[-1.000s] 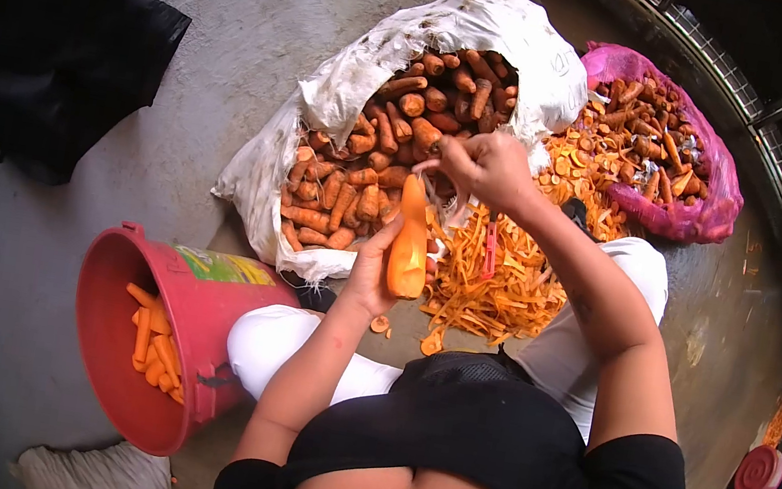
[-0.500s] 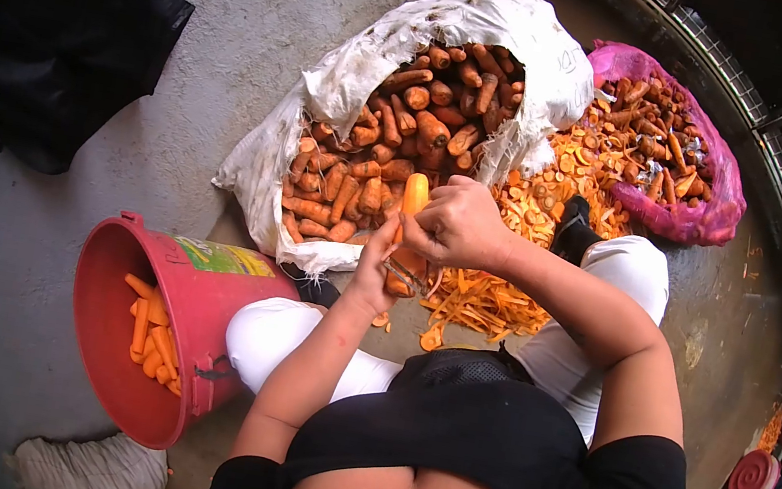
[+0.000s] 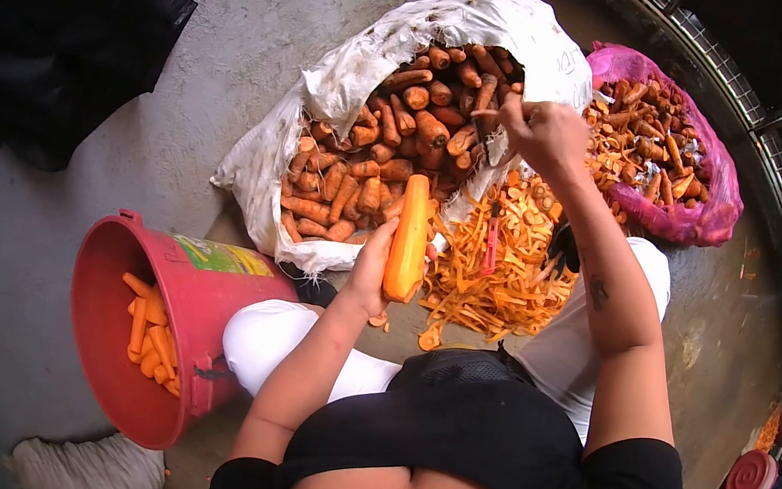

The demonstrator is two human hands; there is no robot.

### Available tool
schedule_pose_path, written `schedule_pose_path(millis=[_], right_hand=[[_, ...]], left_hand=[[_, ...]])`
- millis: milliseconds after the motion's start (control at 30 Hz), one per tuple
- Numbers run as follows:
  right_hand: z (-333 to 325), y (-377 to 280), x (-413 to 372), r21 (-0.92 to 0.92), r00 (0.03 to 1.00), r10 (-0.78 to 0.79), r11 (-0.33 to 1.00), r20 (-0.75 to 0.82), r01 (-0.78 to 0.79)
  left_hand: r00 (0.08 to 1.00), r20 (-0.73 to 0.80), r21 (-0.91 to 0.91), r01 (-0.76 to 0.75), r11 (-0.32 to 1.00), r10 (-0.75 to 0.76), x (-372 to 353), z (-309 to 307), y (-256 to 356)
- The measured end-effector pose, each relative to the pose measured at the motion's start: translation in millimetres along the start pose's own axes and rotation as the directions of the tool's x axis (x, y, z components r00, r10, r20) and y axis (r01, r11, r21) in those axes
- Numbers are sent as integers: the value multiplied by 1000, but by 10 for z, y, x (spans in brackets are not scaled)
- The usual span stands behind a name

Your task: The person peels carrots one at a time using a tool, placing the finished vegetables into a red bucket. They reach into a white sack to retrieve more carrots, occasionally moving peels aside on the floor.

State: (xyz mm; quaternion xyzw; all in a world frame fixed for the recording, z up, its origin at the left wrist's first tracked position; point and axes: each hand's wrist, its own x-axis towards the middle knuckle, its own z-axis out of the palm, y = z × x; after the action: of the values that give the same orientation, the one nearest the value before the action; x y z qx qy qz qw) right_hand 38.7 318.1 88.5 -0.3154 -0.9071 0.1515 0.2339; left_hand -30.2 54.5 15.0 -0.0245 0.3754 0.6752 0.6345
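My left hand (image 3: pixel 373 267) is wrapped round a peeled, bright orange carrot (image 3: pixel 408 242), which stands nearly upright with its thick end toward me. My right hand (image 3: pixel 546 141) is raised apart from it, over the right edge of the white sack (image 3: pixel 550 61). Its fingers are closed on what looks like a peeler (image 3: pixel 484 129), of which only a thin dark part shows. Unpeeled carrots (image 3: pixel 409 126) fill the open sack. A red-handled tool (image 3: pixel 491 244) lies on a heap of orange peelings (image 3: pixel 495 291) below my right hand.
At my left a red bucket (image 3: pixel 223 285) lies tilted with peeled carrots (image 3: pixel 155 336) inside. A pink bag (image 3: pixel 712 196) of carrot ends stands at the back right. Black cloth (image 3: pixel 77 46) lies at the far left, a pale sack (image 3: pixel 89 471) below the bucket.
My right hand has moved from the carrot up and to the right. The carrot is now fully visible in my left hand, and the red-handled tool has come into view.
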Motion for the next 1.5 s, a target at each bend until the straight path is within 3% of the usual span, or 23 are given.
schedule_pose_path(millis=[67, 100, 133, 200, 267, 367, 467, 500, 533, 600, 633, 667, 733, 833, 867, 1000, 1067, 1100, 1200, 1333, 1433, 1500], right_hand=[[48, -106, -76, 97, 962, 61, 991, 266, -90], [88, -219, -194, 203, 969, 21, 976, 246, -73], [100, -290, -268, 190, 945, -156, 976, 287, 104], [180, -435, -453, 280, 881, -435, 883, 185, 377], [259, -520, -611, 286, 811, -576, 797, 98, 531], [309, -544, -674, 264, 775, -629, 760, 69, 594], [353, -494, -586, 241, 760, -649, 741, 17, 627], [435, -412, -534, 191, 791, -611, 775, -16, 602], [406, -339, -424, 188, 848, -526, 842, 73, 506], [374, -139, -201, -93, 926, -252, 953, 281, 287], [361, 37, -69, -174, 932, -248, 938, 264, 299], [364, 158, 13, -288, 974, -85, 947, 208, 144], [278, 236, 85, -368, 1000, -6, 930, 17, 12], [194, 95, 49, -13, 969, 168, 986, 183, -168], [156, -14, 16, 127, 913, 208, 955, 352, -267], [162, -446, -390, 400, 941, -150, 916, 304, 17], [295, -520, -564, 350, 903, -394, 881, 170, 318], [283, -587, -633, 370, 867, -484, 831, 116, 414], [294, -670, -786, 341, 819, -561, 798, 118, 497], [367, -633, -797, 343, 825, -563, 786, 49, 515], [401, -572, -737, 305, 836, -549, 798, 10, 520], [439, -394, -621, 195, 849, -528, 831, -22, 521]], left_hand=[[1000, -2, -29, 14, 999, -14, 10, 27, 4], [999, -24, -40, 35, 999, -36, 13, 45, 7], [997, -47, -54, 54, 997, -57, 14, 59, 13], [999, -54, -41, 0, 999, -2, 13, 112, 13], [999, -49, -43, -23, 999, 21, 19, 93, -5], [999, -40, -60, 1, 998, -3, 32, 27, -27], [1000, 9, 51, 12, 999, -12, 0, 23, -30], [1000, -10, 58, 26, 998, -26, -24, 50, -23], [999, -28, 66, 42, 997, -40, -61, 103, -12], [998, -26, 98, 54, 994, -51, -106, 147, -8], [999, -6, 119, 47, 992, -46, -120, 154, -16], [999, 12, 140, 39, 989, -41, -133, 155, -26], [999, 26, 81, 33, 996, -36, -118, 108, -11], [998, 64, -83, -18, 996, 23, -55, 62, 51], [999, 31, -88, -28, 996, 31, -36, 35, 60], [986, -114, -75, -133, 988, 124, 27, 79, 64], [961, -189, -45, -213, 976, 201, 63, 167, 46], [973, -223, -114, -84, 990, 57, 91, 108, 55], [989, -147, -143, -25, 989, 4, 114, 14, 33], [996, -85, -157, -49, 986, 36, 85, 47, 26], [981, -193, -125, -29, 992, 4, 51, 174, 35], [997, -79, -30, 24, 999, -26, 36, 16, 9]])
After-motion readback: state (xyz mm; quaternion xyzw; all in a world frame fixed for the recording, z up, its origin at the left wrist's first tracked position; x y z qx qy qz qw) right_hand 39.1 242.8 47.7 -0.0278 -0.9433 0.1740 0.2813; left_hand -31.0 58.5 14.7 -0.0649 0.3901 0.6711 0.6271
